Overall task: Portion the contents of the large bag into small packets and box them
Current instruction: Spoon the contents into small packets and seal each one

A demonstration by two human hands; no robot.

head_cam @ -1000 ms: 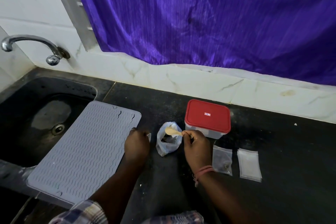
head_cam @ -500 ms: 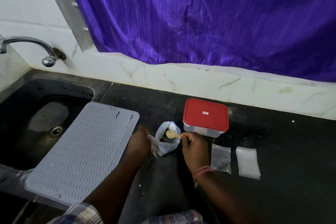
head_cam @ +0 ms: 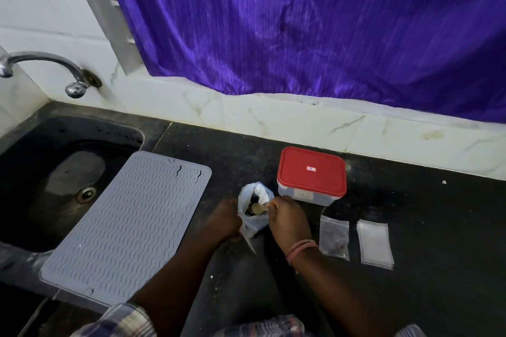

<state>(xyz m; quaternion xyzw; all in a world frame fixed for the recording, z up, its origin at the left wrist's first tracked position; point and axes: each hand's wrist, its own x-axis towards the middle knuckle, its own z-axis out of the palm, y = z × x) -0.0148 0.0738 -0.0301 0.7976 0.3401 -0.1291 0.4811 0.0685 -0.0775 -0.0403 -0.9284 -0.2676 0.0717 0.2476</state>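
The left hand [head_cam: 223, 220] grips the side of the large bag [head_cam: 256, 209], which stands open on the black counter [head_cam: 410, 268], and the right hand [head_cam: 287, 220] pinches a wooden spoon [head_cam: 257, 209] whose bowl is inside the bag. To the right lie a small packet [head_cam: 334, 236] with dark contents and a stack of empty packets [head_cam: 375, 243]. Behind the bag stands the box [head_cam: 312, 175], its red lid on.

Centre of the frame, low down, the large bag [head_cam: 256, 210] stands on the counter [head_cam: 410, 268], the left hand [head_cam: 224, 220] at its left side, the right hand [head_cam: 287, 217] at its right. A spoon [head_cam: 257, 208] sits in the bag's mouth. Just behind and right sits the lidded box [head_cam: 312, 175]. Right of the right hand lies a packet [head_cam: 334, 236], and further right a stack of packets [head_cam: 374, 243]. On the left, a mat [head_cam: 123, 224] overlaps the sink [head_cam: 41, 172], with the tap [head_cam: 49, 68] in the upper left.
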